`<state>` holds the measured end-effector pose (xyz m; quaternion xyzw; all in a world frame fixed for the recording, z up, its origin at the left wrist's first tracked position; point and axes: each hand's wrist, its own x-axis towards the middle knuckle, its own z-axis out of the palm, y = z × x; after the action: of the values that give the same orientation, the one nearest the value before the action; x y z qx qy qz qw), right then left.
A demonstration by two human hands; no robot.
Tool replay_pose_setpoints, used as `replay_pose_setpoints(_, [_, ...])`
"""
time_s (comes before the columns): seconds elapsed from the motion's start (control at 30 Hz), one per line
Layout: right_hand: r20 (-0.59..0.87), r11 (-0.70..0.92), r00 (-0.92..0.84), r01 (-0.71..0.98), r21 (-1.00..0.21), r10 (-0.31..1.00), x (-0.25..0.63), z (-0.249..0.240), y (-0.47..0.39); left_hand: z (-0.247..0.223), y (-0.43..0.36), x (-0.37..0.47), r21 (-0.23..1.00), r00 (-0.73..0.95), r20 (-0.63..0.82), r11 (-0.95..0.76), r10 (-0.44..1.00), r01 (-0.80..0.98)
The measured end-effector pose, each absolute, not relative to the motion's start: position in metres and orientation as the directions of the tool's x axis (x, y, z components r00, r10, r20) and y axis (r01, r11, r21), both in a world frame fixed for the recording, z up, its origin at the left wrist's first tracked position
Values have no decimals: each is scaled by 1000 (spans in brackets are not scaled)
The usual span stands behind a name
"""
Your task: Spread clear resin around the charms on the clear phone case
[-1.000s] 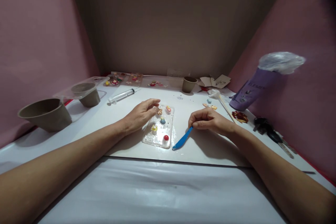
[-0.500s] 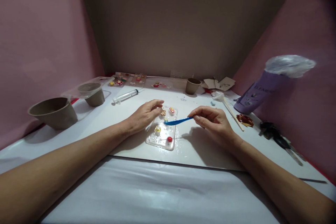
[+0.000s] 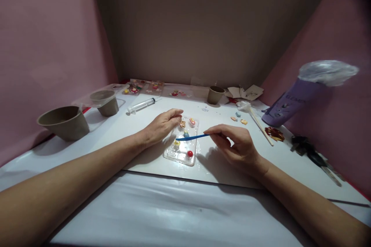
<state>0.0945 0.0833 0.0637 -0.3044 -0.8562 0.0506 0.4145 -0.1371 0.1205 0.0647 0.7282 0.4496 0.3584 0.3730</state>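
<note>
A clear phone-case-like piece point(image 3: 181, 153) lies on the white board, with several small charms on it, among them a red ball point(image 3: 189, 154) at its near right corner. My right hand point(image 3: 233, 144) pinches a blue stick point(image 3: 193, 137) that reaches left over the case; its tip is by the yellow charm point(image 3: 176, 143). At the case's upper left edge is my left hand point(image 3: 164, 125), fingers bent and slightly apart, nothing seen in them. Whether its fingertips touch the case is unclear.
Two cups point(image 3: 63, 123) and a syringe point(image 3: 141, 105) stand or lie left. Decorated cases point(image 3: 133, 87) and another cup point(image 3: 215, 95) are at the back. Right are a wooden stick point(image 3: 261, 127), small charms point(image 3: 244, 122), a purple container point(image 3: 294, 102) and dark tools point(image 3: 314, 157).
The blue stick's tip has moved left and nearer, from the blue charm to the yellow one. My left hand has stayed nearly still. The view has shifted slightly.
</note>
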Motion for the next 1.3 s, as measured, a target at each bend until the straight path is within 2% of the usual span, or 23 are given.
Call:
replay_pose_setpoints(0.27, [750,867,-484,439,-238,451,92,62,87,65,120,-137,865,342,183,-317,921,389])
replay_pose_setpoints(1.3, [741,864,-492,442,-239,457,93,61,87,65,119,-137,858,349,193,-330,917,394])
